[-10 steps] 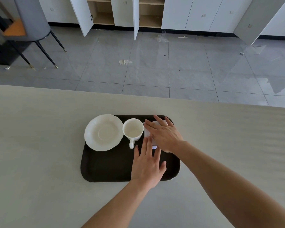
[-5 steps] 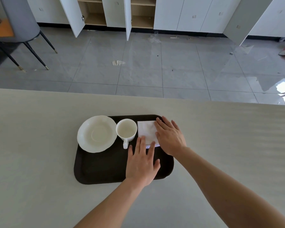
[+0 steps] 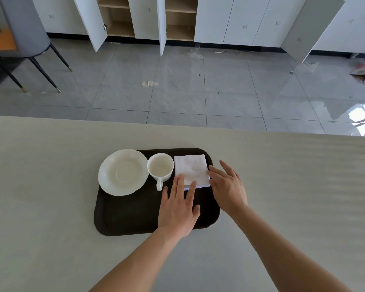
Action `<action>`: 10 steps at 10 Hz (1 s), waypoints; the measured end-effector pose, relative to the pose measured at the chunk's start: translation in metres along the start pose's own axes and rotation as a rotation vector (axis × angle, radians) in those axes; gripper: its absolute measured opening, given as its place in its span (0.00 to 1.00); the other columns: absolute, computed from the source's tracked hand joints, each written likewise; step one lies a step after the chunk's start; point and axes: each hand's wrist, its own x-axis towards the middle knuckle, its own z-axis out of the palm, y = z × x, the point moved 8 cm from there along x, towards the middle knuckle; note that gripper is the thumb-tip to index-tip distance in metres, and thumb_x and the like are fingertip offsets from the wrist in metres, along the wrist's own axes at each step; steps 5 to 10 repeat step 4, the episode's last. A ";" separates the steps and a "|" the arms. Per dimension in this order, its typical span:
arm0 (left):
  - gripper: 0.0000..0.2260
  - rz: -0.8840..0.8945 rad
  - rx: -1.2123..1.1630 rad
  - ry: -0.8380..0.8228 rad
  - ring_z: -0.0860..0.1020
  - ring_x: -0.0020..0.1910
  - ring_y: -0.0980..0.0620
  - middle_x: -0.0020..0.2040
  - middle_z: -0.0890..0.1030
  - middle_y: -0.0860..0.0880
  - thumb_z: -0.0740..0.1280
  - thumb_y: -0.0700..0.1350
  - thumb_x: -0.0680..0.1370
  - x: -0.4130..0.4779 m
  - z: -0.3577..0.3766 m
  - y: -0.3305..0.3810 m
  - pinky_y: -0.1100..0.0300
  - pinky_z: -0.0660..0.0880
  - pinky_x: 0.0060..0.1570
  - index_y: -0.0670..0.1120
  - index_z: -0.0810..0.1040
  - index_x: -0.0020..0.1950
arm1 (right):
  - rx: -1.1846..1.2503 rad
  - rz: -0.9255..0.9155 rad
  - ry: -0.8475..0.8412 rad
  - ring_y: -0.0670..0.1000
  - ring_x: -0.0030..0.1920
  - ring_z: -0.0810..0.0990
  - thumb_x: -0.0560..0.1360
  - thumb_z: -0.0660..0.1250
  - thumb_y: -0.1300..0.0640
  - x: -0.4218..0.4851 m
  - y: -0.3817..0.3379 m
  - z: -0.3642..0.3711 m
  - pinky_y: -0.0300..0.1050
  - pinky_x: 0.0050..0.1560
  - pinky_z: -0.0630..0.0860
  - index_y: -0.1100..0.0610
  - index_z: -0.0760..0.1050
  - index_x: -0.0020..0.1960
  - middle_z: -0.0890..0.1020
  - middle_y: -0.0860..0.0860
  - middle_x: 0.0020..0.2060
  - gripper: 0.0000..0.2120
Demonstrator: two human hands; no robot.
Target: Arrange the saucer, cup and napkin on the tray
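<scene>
A dark brown tray (image 3: 131,216) lies on the pale table. A white saucer (image 3: 123,172) rests on its far left corner, overhanging the rim. Beside it stands an empty white cup (image 3: 160,167), handle toward me. A folded white napkin (image 3: 191,170) lies flat at the tray's far right. My left hand (image 3: 178,207) is flat on the tray, fingertips touching the napkin's near edge. My right hand (image 3: 228,187) lies with spread fingers at the napkin's right edge, fingertips touching it. Neither hand grips anything.
The table (image 3: 40,186) stretches wide on both sides of the tray; its far edge drops to a grey tiled floor. A grey chair (image 3: 23,34) stands far left. White cabinets (image 3: 148,17) with open doors line the back wall.
My right hand has slid off the top of the napkin to its right edge, uncovering it. My left hand stays at the near edge. The camera has tilted up slightly.
</scene>
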 end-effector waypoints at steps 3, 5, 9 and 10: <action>0.32 -0.007 -0.013 -0.053 0.40 0.81 0.42 0.82 0.42 0.39 0.51 0.61 0.81 0.002 -0.004 0.001 0.40 0.51 0.77 0.51 0.44 0.81 | -0.124 -0.104 -0.035 0.56 0.76 0.64 0.77 0.62 0.64 -0.002 -0.009 0.008 0.53 0.72 0.64 0.55 0.80 0.63 0.79 0.49 0.67 0.17; 0.32 -0.002 -0.026 -0.054 0.41 0.81 0.42 0.82 0.43 0.40 0.52 0.60 0.81 -0.003 -0.008 0.003 0.41 0.52 0.77 0.50 0.45 0.81 | -0.065 -0.069 -0.011 0.56 0.76 0.64 0.79 0.62 0.61 -0.006 -0.011 0.006 0.53 0.71 0.67 0.56 0.77 0.66 0.76 0.50 0.70 0.16; 0.32 -0.002 -0.026 -0.054 0.41 0.81 0.42 0.82 0.43 0.40 0.52 0.60 0.81 -0.003 -0.008 0.003 0.41 0.52 0.77 0.50 0.45 0.81 | -0.065 -0.069 -0.011 0.56 0.76 0.64 0.79 0.62 0.61 -0.006 -0.011 0.006 0.53 0.71 0.67 0.56 0.77 0.66 0.76 0.50 0.70 0.16; 0.32 -0.002 -0.026 -0.054 0.41 0.81 0.42 0.82 0.43 0.40 0.52 0.60 0.81 -0.003 -0.008 0.003 0.41 0.52 0.77 0.50 0.45 0.81 | -0.065 -0.069 -0.011 0.56 0.76 0.64 0.79 0.62 0.61 -0.006 -0.011 0.006 0.53 0.71 0.67 0.56 0.77 0.66 0.76 0.50 0.70 0.16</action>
